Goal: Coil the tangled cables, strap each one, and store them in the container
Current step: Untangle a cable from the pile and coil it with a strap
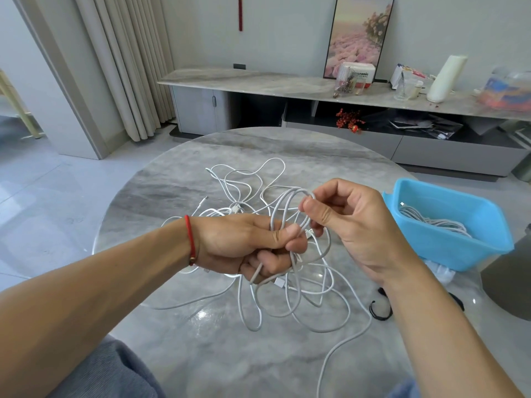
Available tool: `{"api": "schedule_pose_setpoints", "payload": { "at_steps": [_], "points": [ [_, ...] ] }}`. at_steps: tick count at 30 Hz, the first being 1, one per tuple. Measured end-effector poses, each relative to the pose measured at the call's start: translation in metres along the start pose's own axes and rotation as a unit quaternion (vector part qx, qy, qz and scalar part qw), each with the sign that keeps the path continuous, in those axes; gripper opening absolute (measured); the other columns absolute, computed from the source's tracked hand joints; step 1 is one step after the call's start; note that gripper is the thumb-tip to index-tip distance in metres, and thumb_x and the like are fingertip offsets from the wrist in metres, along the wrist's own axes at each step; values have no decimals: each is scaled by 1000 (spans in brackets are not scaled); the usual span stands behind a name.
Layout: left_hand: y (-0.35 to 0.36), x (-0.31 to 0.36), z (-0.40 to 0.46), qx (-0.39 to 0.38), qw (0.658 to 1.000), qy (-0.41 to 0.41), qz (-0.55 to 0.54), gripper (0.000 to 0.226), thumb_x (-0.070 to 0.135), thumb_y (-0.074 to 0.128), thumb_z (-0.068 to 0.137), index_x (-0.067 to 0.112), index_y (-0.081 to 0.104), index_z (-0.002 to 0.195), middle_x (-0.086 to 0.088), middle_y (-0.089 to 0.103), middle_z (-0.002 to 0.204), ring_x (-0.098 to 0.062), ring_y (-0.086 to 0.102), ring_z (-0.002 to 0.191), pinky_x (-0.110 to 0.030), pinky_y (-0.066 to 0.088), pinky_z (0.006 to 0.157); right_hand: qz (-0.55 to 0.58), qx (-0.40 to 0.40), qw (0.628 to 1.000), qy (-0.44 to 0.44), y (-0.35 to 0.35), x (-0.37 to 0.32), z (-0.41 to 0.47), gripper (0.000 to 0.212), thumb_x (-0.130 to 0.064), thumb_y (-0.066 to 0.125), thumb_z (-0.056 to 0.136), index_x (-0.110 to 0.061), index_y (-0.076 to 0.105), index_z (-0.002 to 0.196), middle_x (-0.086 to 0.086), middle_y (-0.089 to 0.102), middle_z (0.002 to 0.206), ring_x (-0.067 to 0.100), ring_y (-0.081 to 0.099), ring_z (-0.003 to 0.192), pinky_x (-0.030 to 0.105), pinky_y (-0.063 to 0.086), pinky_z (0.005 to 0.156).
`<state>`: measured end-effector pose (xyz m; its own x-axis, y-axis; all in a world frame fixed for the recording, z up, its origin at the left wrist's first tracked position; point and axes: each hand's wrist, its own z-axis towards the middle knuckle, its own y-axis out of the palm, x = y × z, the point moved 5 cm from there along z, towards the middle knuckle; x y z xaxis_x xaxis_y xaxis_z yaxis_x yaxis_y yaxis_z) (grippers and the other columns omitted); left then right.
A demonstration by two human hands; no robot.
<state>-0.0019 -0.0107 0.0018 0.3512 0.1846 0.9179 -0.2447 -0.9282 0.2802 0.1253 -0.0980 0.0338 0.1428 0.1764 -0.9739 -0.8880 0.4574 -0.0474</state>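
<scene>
Desk: a round, glossy grey marble-patterned desk (218,349) filled the near view, with pale floor tiles beyond its left rim.
Loose cables: thin white smooth-jacketed cables (290,305) sprawled in tangled loops over the middle of the desk, one strand trailing off toward the near edge.
Straps: small black loop straps (380,311) lay on the desk just beside the right forearm.
Left grip: the left hand (244,244), a red cord bracelet (192,239) on its wrist, was clamped around the lower part of a partly wound white cable coil (290,214), thumb pressed over the strands, with a plug end poking out below the curled fingers.
Right grip: the right hand (353,225) was pinched, thumb against forefinger, on the top of the same coil, held above the desk.
Container: a light blue rectangular plastic tub (454,245) sat at the right edge of the desk, already holding a bundle of white cable.
Room: farther back ran a long low grey cabinet with a stone-look top (258,81), carrying a framed picture of pink blossoms (359,38); beige pleated curtains (126,67) hung at the left.
</scene>
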Motion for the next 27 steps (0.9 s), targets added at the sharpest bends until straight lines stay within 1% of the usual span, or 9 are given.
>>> {"api": "schedule_pose_setpoints", "payload": {
  "at_steps": [2,4,7,9,11,13,19,23,27],
  "points": [
    [3,2,-2,-14,1000,-1,-15,30,47,35,101,22,44,85,6,28,61,-14,10,57,-24,12,45,67,-2,998,14,3,1,0,25,-18,82,78,-11,62,91,15,70,88,19,63,66,27,54,63],
    [7,3,-4,-30,999,-9,-27,31,45,33,102,22,43,84,5,28,60,-13,12,56,-24,13,44,127,-29,991,45,5,3,1,41,-14,84,76,-12,55,106,17,68,96,19,62,67,27,54,64],
    [12,3,-6,-66,997,-31,-36,30,43,35,101,21,42,82,5,32,59,-12,16,54,-24,15,45,139,-141,978,65,11,4,-2,56,-15,72,89,-13,54,142,14,68,124,13,58,73,21,51,66],
    [16,4,-7,-98,994,-38,-31,31,41,31,102,20,40,81,3,28,59,-13,16,53,-25,17,45,155,-224,961,54,19,2,-5,53,-17,61,98,-11,50,149,14,58,146,9,54,74,19,46,66],
    [20,5,-8,-127,991,-38,-29,32,38,30,102,17,39,80,-1,24,59,-14,15,52,-25,20,45,216,-274,936,48,27,2,-8,52,-21,60,100,-7,49,149,17,56,148,7,48,72,18,42,66],
    [22,6,-8,-145,988,-30,-36,33,37,37,100,9,41,84,-5,23,61,-14,15,50,-26,22,45,273,-294,916,31,33,3,-9,50,-25,63,99,-7,55,144,16,63,138,4,48,70,15,45,66],
    [22,11,-13,-162,984,-29,-71,30,42,45,100,21,44,79,3,23,62,-13,15,53,-21,22,47,311,-219,924,29,39,8,-5,33,-37,75,88,-20,75,115,4,75,113,-1,57,62,10,48,62],
    [6,7,-11,-62,996,-17,-56,31,43,45,99,20,38,78,1,23,66,-12,18,55,-22,19,47,281,-132,949,48,33,10,1,21,-30,76,80,-20,81,98,7,77,101,1,60,63,11,50,58],
    [-10,6,-11,66,998,-5,-4,33,36,41,104,25,60,81,3,39,72,-8,29,58,-17,25,49,215,-47,974,58,22,15,6,16,-26,78,75,-17,82,88,13,78,94,5,63,61,16,53,60]
  ]
}}
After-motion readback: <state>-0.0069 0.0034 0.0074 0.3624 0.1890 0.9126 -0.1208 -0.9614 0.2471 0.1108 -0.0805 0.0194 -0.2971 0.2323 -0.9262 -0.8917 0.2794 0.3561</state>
